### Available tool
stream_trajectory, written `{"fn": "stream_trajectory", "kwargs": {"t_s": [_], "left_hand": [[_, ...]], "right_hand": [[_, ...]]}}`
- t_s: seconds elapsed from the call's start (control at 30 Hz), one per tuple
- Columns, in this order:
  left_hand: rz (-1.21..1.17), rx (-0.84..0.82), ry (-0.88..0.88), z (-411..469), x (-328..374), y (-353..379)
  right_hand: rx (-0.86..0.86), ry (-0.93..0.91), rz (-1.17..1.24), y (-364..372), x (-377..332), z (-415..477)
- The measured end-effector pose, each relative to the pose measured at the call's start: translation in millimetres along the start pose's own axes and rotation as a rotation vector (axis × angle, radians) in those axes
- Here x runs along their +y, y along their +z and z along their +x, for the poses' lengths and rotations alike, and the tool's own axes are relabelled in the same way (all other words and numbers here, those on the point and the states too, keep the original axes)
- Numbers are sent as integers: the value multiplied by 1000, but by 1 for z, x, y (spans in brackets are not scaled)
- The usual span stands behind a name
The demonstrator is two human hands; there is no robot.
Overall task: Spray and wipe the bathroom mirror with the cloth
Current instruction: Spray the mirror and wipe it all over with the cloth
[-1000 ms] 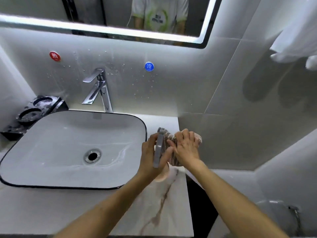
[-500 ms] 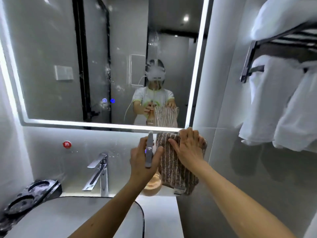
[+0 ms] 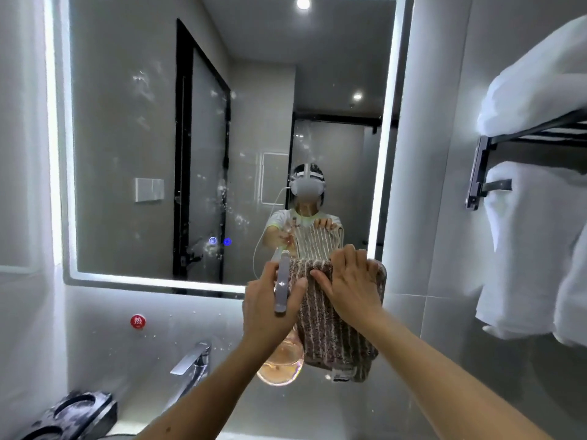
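Observation:
The lit-edged bathroom mirror (image 3: 127,138) fills the upper left and carries white spots and smears near its middle. My left hand (image 3: 266,308) grips a spray bottle (image 3: 282,360) with a grey trigger head and a clear, peach-tinted body, held upright just below the mirror's lower edge. My right hand (image 3: 351,285) holds a brown-and-white striped cloth (image 3: 336,341) by its top edge, and the cloth hangs down right beside the bottle. Both hands are close together, in front of the mirror's lower right corner.
A chrome tap (image 3: 190,365) stands below on the left, with a red hot-water mark (image 3: 138,321) on the wall above it. A black holder (image 3: 73,414) sits at bottom left. White towels (image 3: 533,249) hang on a black rack (image 3: 482,166) on the right wall.
The view has tilted up from the sink to the mirror. Both hands have risen from the counter with the bottle and the cloth, which now hangs unfolded.

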State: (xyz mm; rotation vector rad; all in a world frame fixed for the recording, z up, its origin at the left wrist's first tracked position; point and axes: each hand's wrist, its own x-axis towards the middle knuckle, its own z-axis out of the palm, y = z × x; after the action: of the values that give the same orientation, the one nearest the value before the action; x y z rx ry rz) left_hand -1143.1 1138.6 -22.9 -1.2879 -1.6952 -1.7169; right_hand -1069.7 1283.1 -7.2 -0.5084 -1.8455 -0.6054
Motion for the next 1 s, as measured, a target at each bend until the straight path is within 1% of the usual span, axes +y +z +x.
{"fn": "stream_trajectory", "kwargs": {"t_s": [0.2, 0.33, 0.47, 0.6, 0.8, 0.9, 1.0], "left_hand": [[-46, -59, -50, 36, -12, -5], [-74, -106, 27, 68, -23, -4], [-126, -123, 86, 101, -33, 0], [-145, -116, 128, 134, -38, 13], [-172, -114, 144, 167, -38, 34], [-187, -120, 155, 179, -43, 50], [-218, -107, 144, 194, -38, 65]], "right_hand": [[40, 15, -27, 23, -4, 29], [70, 46, -20, 40, -7, 56], [96, 81, -97, 58, -5, 80], [124, 105, -98, 73, 8, 110], [135, 109, -16, 92, 31, 156], [187, 117, -43, 106, 45, 166], [211, 146, 22, 119, 64, 177]]}}
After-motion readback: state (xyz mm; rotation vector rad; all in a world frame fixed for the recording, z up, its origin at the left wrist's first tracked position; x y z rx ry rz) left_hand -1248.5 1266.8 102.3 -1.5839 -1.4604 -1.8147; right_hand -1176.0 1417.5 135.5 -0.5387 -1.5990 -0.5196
